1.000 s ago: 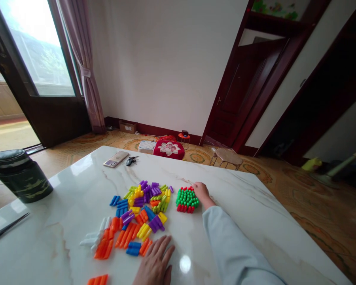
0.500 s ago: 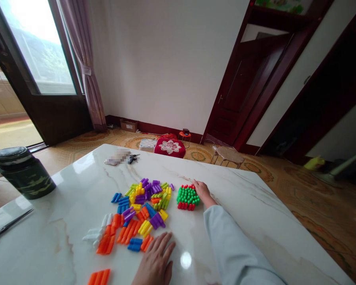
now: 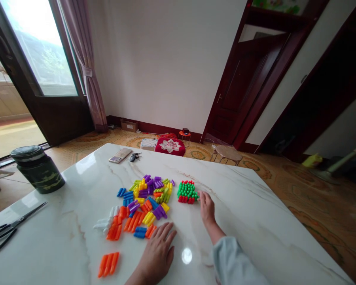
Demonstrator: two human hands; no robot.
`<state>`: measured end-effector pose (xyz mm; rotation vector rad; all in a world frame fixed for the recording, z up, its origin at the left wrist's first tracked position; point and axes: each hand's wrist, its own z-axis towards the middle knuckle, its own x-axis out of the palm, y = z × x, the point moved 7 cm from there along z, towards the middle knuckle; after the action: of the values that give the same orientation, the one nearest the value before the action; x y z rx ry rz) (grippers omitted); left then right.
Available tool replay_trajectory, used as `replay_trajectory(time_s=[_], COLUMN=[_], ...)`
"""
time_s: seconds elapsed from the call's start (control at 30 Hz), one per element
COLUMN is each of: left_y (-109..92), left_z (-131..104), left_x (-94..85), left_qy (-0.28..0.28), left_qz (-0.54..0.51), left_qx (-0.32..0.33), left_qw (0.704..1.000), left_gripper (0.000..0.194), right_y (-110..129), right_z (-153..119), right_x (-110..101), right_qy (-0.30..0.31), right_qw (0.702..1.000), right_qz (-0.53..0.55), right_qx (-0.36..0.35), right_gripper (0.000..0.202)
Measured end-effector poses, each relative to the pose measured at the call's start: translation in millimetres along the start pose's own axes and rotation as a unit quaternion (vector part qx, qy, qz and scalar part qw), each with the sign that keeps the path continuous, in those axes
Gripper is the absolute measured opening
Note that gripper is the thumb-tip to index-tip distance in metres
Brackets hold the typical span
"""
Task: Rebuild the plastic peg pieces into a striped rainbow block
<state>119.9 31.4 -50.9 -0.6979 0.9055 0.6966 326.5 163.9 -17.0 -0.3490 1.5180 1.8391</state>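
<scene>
I rest the left hand (image 3: 158,255), open, on the tabletop (image 3: 234,221); the right hand (image 3: 207,209), grip indeterminable, adjoins the green-and-red block (image 3: 186,192).

- Block (image 3: 187,191): compact, knobbly; green rows between red far and near edges. On white table (image 3: 234,229), right of pile, apart from it.
- Pile (image 3: 160,211): loose tubular pieces, purple, yellow, lime, blue, orange, white; jumbled, lying at mixed angles, some overlapping.
- Orange cluster (image 3: 108,264): tubes side by side, nearer than pile, apart.

No readable text, number or sign shows (the phone (image 3: 120,155) and the dark jar (image 3: 39,169) included).
</scene>
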Motion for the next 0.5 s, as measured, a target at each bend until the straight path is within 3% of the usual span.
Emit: replay_trajectory(time_s=[0.1,0.23,0.4,0.5], left_y=[-1,-3,-6,-26], left_z=[1,2,-1,5], left_x=[0.4,-1.9,-6.5,-29.4], left_qy=[0.023,0.036,0.016,-0.012], left_qz=[-0.034,-0.064,-0.097,-0.172], left_qx=[-0.020,-0.035,-0.030,-0.019], left_qw=[0.999,0.997,0.995,0.985], left_gripper=[0.047,0.046,0.038,0.035], right_y=[8,4,3,4], right_z=[-75,-146,-171,-172], right_x=[-9,-7,-4,0], right_qy=[-0.027,0.003,0.000,-0.002], right_qw=[0.992,0.986,0.964,0.955], right_qz=[0.052,-0.044,-0.205,-0.248], right_qx=[-0.110,-0.162,-0.168,-0.166], right_gripper=[0.041,0.025,0.024,0.028])
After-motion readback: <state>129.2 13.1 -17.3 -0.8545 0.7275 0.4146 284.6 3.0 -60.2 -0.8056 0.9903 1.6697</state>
